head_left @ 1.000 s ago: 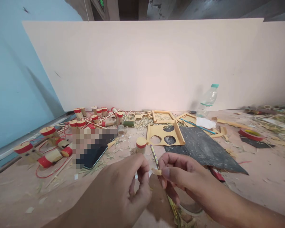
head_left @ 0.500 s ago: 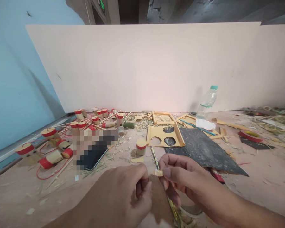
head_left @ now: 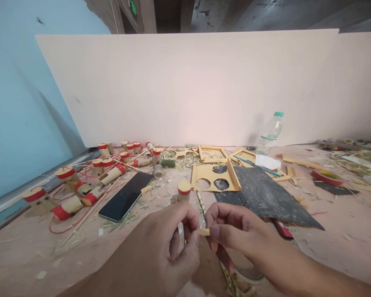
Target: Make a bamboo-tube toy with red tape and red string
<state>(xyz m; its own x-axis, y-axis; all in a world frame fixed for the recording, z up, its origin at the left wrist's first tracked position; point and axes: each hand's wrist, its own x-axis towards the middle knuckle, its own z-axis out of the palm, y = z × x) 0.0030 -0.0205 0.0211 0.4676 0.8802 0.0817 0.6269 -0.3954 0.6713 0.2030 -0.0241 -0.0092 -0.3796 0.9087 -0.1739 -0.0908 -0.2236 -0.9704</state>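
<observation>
A small pale tan strip (head_left: 204, 232), perhaps paper or card, lies between the fingertips of both hands. My right hand (head_left: 239, 231) pinches its right end between thumb and forefinger. At the other end, the thumb and forefinger of my left hand (head_left: 173, 243) close on the strip's tip. Just beyond my fingers is a patterned pencil (head_left: 200, 202), its lower part hidden by my right hand. A short bamboo cylinder (head_left: 184, 190) with a tan top and red band stands upright behind my left hand.
Red-banded bamboo cylinders (head_left: 67, 175) with red cords and thin sticks crowd the left side. A phone (head_left: 126, 197) lies before them. Behind my hands are a card tray with round holes (head_left: 208, 167) and a black sheet (head_left: 262, 194). A plastic bottle (head_left: 270, 132) and red tape roll (head_left: 327, 176) are to the right.
The strip has come slightly down and left. My left hand has moved up to it, its fingertips now at the strip's left end. The small tan piece near the cylinder is now hidden.
</observation>
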